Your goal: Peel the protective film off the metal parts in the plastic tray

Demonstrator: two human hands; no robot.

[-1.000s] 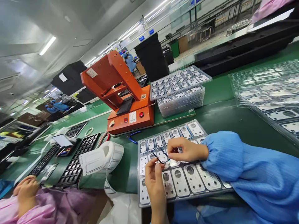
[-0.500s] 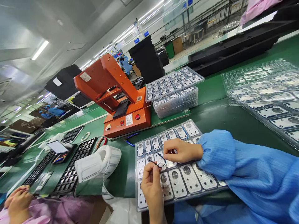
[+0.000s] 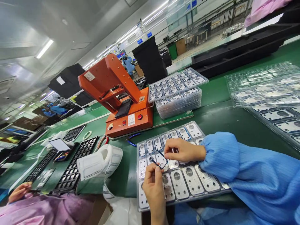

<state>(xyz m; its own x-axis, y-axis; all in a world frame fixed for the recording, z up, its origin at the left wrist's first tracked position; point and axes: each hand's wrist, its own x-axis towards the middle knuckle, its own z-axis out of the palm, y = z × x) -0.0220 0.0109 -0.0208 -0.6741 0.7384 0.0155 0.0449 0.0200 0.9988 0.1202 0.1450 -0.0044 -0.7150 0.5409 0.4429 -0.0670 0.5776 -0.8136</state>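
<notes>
A clear plastic tray [image 3: 177,184] full of silver metal plates lies on the green bench before me. Over its left part my left hand [image 3: 153,181] pinches one end of a thin dark frame-like strip [image 3: 167,161]. My right hand [image 3: 179,150], in a blue sleeve, comes in from the right with fingers pinched on the strip's other side. The strip is bent between both hands, above one of the plates. Fingertip details are small and partly hidden.
Behind stands an orange press [image 3: 128,115], beside stacked filled trays [image 3: 178,103]. A label roll [image 3: 100,159] and black trays [image 3: 75,162] lie left. More trays [image 3: 269,90] are right. A co-worker's hand [image 3: 21,191] shows lower left.
The view has shifted slightly, moving the scene a little right. Both my hands keep hold of the strip with little change. The co-worker's hands at the lower left have moved.
</notes>
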